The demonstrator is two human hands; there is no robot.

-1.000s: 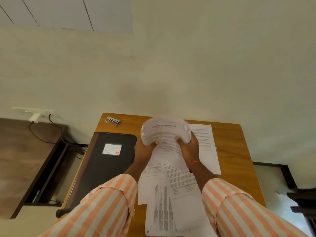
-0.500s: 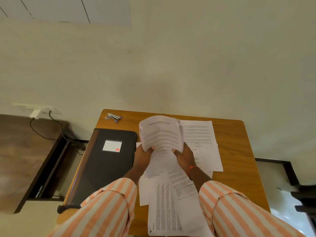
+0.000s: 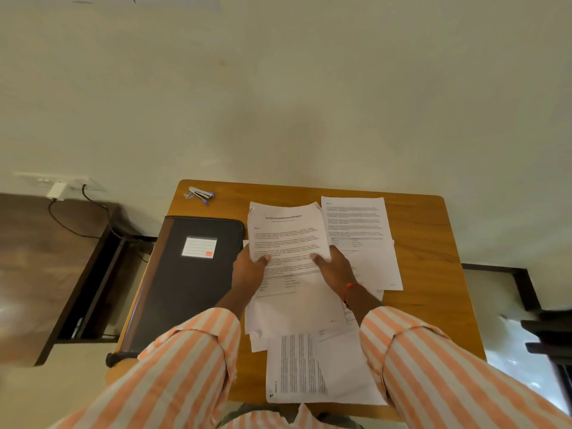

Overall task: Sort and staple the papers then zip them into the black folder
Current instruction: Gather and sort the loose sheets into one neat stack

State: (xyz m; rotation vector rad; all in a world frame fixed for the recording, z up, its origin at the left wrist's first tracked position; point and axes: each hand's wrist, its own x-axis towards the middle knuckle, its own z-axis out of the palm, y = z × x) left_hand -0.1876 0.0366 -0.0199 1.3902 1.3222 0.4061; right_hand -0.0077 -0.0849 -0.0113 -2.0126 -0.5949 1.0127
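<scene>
A sheaf of printed papers (image 3: 288,233) is held over the middle of the wooden table (image 3: 430,274). My left hand (image 3: 249,270) grips its left lower edge and my right hand (image 3: 335,267) grips its right lower edge, thumbs on top. More loose sheets (image 3: 356,221) lie at the back right, and other sheets (image 3: 312,373) lie near the front edge. The black zip folder (image 3: 192,283) lies closed on the table's left side, with a white label on its cover. A small stapler (image 3: 201,193) sits at the back left corner.
A dark wooden side unit (image 3: 46,274) stands to the left of the table, with a wall socket and black cable (image 3: 80,212) above it. A dark object (image 3: 551,335) juts in at the right edge. A plain wall rises right behind the table.
The held sheaf, curled and raised before, has flattened and come lower over the table. Both hands keep their grip. The camera has tilted down a little.
</scene>
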